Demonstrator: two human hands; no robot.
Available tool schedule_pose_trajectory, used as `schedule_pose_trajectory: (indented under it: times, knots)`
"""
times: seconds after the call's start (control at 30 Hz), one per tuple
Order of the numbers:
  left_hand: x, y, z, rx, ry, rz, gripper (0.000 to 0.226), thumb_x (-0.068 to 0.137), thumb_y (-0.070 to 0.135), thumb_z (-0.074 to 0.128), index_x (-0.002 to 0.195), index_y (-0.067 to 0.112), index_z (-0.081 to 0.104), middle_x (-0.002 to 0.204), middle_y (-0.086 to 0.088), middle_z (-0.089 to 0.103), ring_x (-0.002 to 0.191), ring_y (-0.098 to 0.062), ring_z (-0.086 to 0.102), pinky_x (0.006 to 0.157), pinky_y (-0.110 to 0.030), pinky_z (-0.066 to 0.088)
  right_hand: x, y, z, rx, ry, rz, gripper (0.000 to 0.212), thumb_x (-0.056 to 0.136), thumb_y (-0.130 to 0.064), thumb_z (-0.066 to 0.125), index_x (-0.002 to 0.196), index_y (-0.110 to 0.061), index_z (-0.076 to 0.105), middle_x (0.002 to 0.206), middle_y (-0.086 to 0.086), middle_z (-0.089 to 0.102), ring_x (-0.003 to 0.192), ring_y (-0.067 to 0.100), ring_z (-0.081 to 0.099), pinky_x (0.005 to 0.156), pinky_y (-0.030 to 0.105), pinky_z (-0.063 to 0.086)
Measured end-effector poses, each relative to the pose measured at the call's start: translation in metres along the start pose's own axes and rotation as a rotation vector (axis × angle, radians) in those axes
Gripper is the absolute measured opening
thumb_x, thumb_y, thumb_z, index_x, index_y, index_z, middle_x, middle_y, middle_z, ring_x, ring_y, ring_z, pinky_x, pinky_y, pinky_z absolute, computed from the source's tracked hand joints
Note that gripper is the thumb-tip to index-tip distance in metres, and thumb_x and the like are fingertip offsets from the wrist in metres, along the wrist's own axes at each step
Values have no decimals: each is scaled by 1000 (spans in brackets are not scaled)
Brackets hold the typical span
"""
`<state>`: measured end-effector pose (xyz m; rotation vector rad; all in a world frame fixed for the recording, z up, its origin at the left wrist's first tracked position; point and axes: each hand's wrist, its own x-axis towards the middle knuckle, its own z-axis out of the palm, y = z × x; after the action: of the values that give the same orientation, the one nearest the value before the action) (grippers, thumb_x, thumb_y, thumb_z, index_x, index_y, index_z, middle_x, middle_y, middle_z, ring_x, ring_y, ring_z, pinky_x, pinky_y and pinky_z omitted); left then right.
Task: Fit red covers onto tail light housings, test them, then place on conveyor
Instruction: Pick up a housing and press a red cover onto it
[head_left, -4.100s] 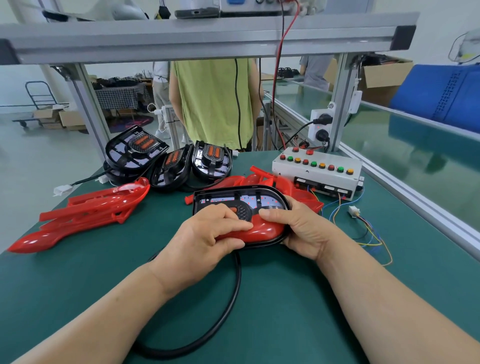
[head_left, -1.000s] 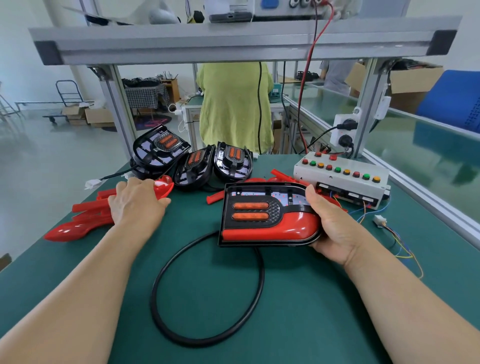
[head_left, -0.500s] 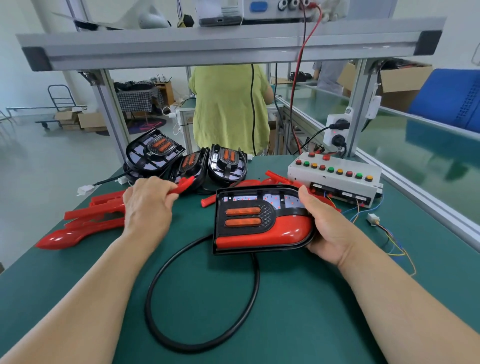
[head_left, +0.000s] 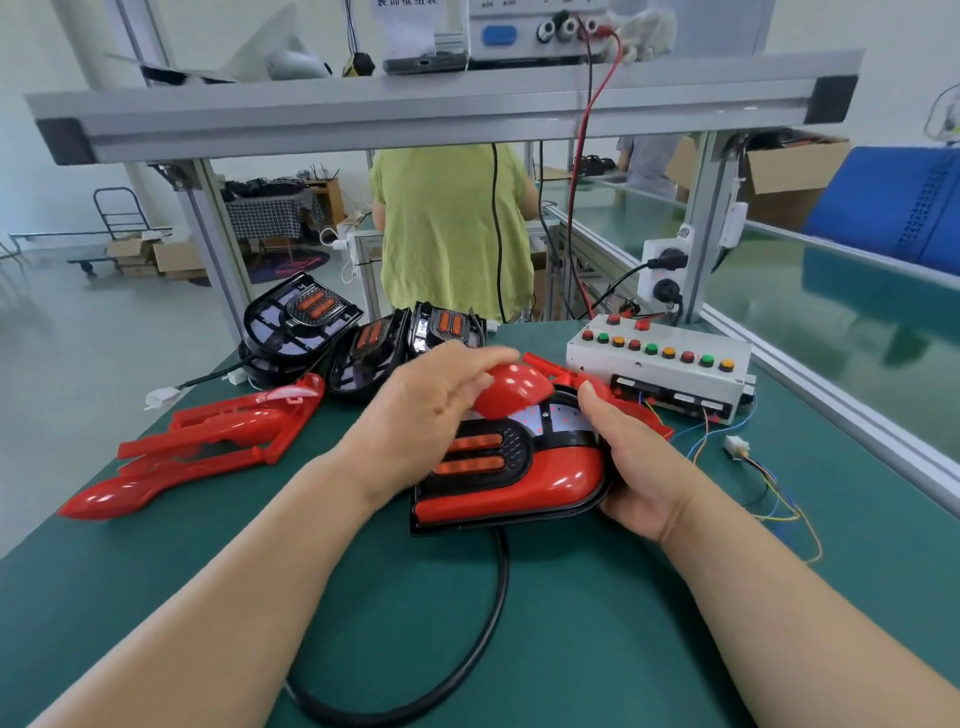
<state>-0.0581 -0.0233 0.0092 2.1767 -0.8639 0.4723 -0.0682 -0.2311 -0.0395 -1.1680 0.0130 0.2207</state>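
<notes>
While half-covered, black housing (head_left: 511, 441), red cover (head_left: 511, 395) above

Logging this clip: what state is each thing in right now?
housing: lower cover fitted, upper board bare.
red cover: held above housing, not seated.
left hand: holds the red cover.
right hand: grips the housing's right end.
spare housings: uncovered.
white connector: unplugged, lying loose.

Two hands (head_left: 426, 415) (head_left: 634, 467), one button box (head_left: 660, 374), four housings (head_left: 511, 441) (head_left: 304, 312) (head_left: 366, 358) (head_left: 447, 325) plainly visible.
</notes>
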Motion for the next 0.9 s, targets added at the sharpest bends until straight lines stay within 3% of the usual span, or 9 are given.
schedule_pose_trajectory:
  times: [0.13, 0.23, 0.33, 0.43, 0.57, 0.7, 0.8, 0.9]
  knots:
    - [15, 9, 17, 80, -107, -99, 10, 99, 25, 55, 109, 27, 56, 88, 11, 57, 79, -5, 58, 75, -31, 54, -1, 1, 0, -16, -16, -27, 51, 85, -54, 60, 114, -15, 74, 116, 16, 72, 107, 34, 69, 88, 45, 59]
    - [20, 14, 25, 237, -64, -4, 12, 99, 29, 56, 102, 18, 56, 83, 14, 50, 71, -8, 50, 71, -37, 49, 0, 4, -2, -20, -12, -48, 51, 81, -48, 68, 118, -13, 71, 121, 20, 69, 112, 38, 65, 98, 54, 52]
    - [19, 16, 33, 305, -5, 124, 19, 97, 26, 59, 105, 8, 62, 95, 0, 60, 83, -23, 58, 75, -46, 49, 0, 5, -1, -18, 30, -78, 51, 74, -37, 76, 118, -14, 69, 120, 22, 68, 101, 35, 68, 91, 49, 55]
    - [17, 6, 32, 329, -8, 186, 29, 90, 22, 70, 115, 6, 69, 104, -9, 62, 99, -30, 57, 87, -48, 48, 1, 6, -1, 7, 60, -85, 52, 74, -34, 76, 120, -12, 68, 117, 24, 69, 104, 41, 67, 93, 54, 54]
    - [2, -15, 21, 208, 4, 116, 45, 87, 20, 74, 130, 15, 64, 120, 0, 56, 115, -17, 53, 105, -30, 40, 4, 7, -3, 22, 57, -80, 53, 77, -36, 74, 122, -10, 67, 117, 23, 70, 108, 41, 66, 93, 56, 54]
    - [-16, -35, 6, 7, 79, -63, 48, 84, 7, 75, 127, 26, 63, 119, 16, 58, 118, -5, 55, 102, -15, 38, 5, 6, -4, 29, 64, -63, 53, 78, -36, 72, 125, -11, 66, 119, 23, 69, 117, 46, 61, 99, 63, 47]
    - [-20, -38, 2, -48, 146, -108, 44, 83, 0, 73, 119, 25, 67, 110, 14, 64, 110, -7, 60, 97, -15, 42, 5, 7, -3, 17, 63, -46, 59, 76, -40, 72, 126, -9, 65, 123, 25, 66, 121, 48, 57, 101, 65, 45]
    - [-20, -35, 3, 2, 171, -22, 35, 85, -3, 71, 116, 14, 71, 109, 6, 67, 108, -10, 62, 98, -21, 45, 5, 6, -3, 5, 49, -11, 59, 81, -54, 63, 121, -12, 69, 118, 18, 71, 113, 38, 66, 97, 56, 52]
